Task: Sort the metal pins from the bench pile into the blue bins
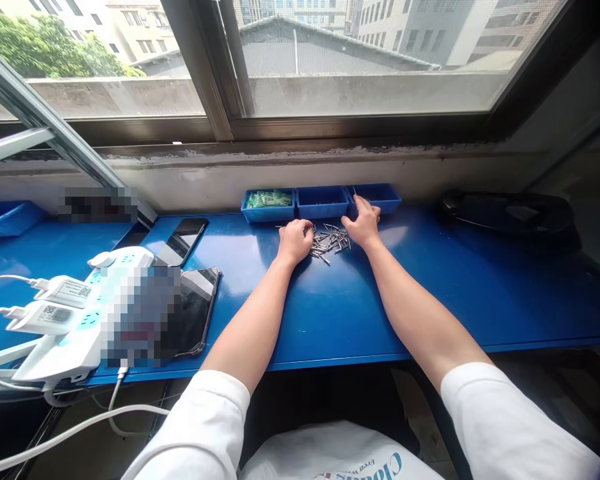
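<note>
White shirt [340, 453] fabric, printed with blue and red lettering, lay nearest the camera, its sleeves ending near the elbows. Thin metal pins [336, 239] lay in a loose, crisscrossed heap on the blue counter [330, 313], between the two hands and just in front of the bins.

The left hand [294, 241] rested at the heap's left edge, fingers curled inward; a slim tip stuck out at its far left side, but whether it was pinched could not be told. The right hand [364, 221] reached to the front of the right bin [387, 199], partly spread, thumb apart from the forefinger. A thin piece rose by its fingertips, too small to show how it was gripped.

Three blue bins stood in a row near the wall. The left bin [269, 212] held green packets [269, 199]; the middle bin [322, 208] had small dark bits inside.

Farther left, a phone [183, 241] lay behind a larger dark device [200, 310], partly blurred, beside a white power strip [67, 347] with two chargers [55, 305] plugged in. A black case-like object [510, 217] sat at the far right, below the window [370, 60].
</note>
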The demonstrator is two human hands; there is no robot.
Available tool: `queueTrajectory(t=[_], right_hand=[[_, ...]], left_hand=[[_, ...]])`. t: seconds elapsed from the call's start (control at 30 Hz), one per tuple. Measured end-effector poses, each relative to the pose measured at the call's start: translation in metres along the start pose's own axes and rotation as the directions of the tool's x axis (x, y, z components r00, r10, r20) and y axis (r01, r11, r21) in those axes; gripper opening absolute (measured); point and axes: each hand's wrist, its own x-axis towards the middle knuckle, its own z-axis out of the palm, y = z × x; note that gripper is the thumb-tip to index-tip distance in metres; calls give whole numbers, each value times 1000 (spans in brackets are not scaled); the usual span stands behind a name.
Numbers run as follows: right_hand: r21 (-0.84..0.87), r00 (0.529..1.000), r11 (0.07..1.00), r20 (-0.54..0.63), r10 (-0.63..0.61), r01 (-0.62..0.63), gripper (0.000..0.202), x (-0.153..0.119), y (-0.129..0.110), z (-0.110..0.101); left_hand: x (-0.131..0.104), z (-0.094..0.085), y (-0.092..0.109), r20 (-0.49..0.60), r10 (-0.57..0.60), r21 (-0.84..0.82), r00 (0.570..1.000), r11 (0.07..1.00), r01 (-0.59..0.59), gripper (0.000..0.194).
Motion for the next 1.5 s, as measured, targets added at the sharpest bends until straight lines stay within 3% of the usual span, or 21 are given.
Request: queueTrajectory(t=[0.17, 0.27, 0.4, 0.47, 0.63, 0.77, 1.03, 1.3, 1.5], right_hand=[[-82, 993, 997, 119, 13, -3, 79, 1, 8, 5], [-71, 998, 997, 57, -36, 40, 75, -1, 8, 6], [-71, 990, 987, 2, -142, 142, 51, -10, -3, 7], [-81, 982, 980, 68, -176, 181, 41, -16, -11, 8], [-137, 953, 974, 267, -141, 182, 42, -27, -21, 13], [-102, 930, 974, 331, -160, 204, 26, -27, -20, 14], [-15, 916, 969, 330, -228, 247, 14, -25, -16, 15], [-60, 911, 971, 365, -195, 232, 9, -25, -19, 13], [-26, 924, 964, 292, -247, 266, 12, -27, -24, 12]], left_hand=[[-1, 0, 2, 37, 13, 13, 999, 1000, -13, 18], [-1, 1, 2, 42, 18, 13, 999, 1000, -19, 18], [-1, 2, 2, 17, 9, 28, 1000, 1000, -9, 18], [-1, 2, 2, 3, -17, 56, 1000, 998, 17, 18], [0, 3, 0, 14, -72, 105, 997, 992, 70, 22], [0, 3, 0, 58, -67, 115, 996, 992, 60, 23], [0, 0, 2, 107, -11, 100, 994, 995, 0, 23], [-1, -1, 4, 137, 3, 100, 991, 995, -17, 22], [-5, -5, 11, 102, 75, 71, 992, 994, -82, 25]])
